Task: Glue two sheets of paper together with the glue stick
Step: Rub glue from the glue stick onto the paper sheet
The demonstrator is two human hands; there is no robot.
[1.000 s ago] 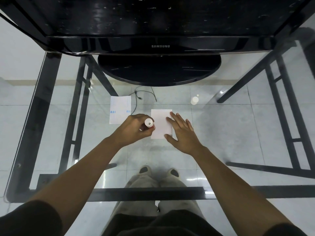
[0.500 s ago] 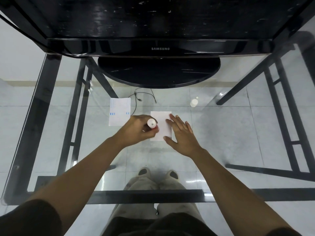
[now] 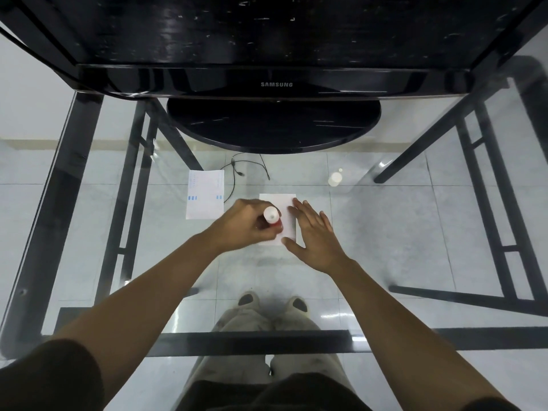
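Left hand (image 3: pixel 247 225) clenches one red-and-white glue stick (image 3: pixel 272 216) over a plain white paper sheet (image 3: pixel 286 203); right hand (image 3: pixel 314 237) presses it, fingers (image 3: pixel 303 211) straight. Second, blue-printed sheet (image 3: pixel 204 194) nearby.

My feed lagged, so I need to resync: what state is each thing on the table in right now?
glue stick: gripped by the left hand, white end up, over the plain sheet; tip hidden.
plain sheet: flat on the glass table, pressed by the right hand, fingers straight.
printed sheet: flat, untouched, apart to the left.
white cap: off the stick, standing alone, far right.
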